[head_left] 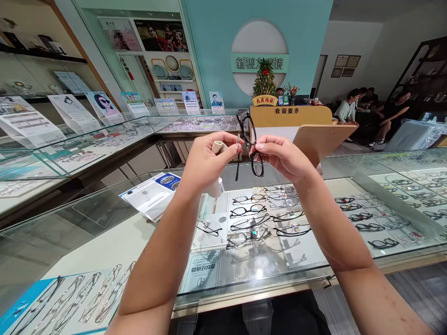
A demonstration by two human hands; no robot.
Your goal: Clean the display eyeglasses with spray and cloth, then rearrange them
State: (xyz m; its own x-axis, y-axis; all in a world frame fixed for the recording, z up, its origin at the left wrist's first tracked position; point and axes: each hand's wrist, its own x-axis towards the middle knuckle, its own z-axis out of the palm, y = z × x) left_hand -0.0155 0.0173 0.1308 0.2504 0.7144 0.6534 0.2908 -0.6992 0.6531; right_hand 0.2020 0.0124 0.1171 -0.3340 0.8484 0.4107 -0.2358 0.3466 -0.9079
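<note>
My right hand (pixel 284 156) is closed on a pair of black-framed eyeglasses (pixel 257 165), its fingers at the frame between the two round lenses. The glasses are raised above the counter and turned so the lenses stand one over the other. My left hand (pixel 211 160) is closed, with a bunched beige cloth (pixel 218 148) tucked in it and a pale end showing below the palm. Its thumb and fingertip pinch at a slim piece beside the glasses; a dark temple tip (pixel 237 173) hangs beneath. Whether the pinched piece is the temple, I cannot tell.
Below my hands, a glass display counter (pixel 258 274) holds rows of eyeglasses (pixel 249 211). A white-and-blue leaflet (pixel 152 195) lies left. More glasses (pixel 84 298) rest on a tray at lower left. A wooden board (pixel 321 139) stands beyond; people sit at the far right.
</note>
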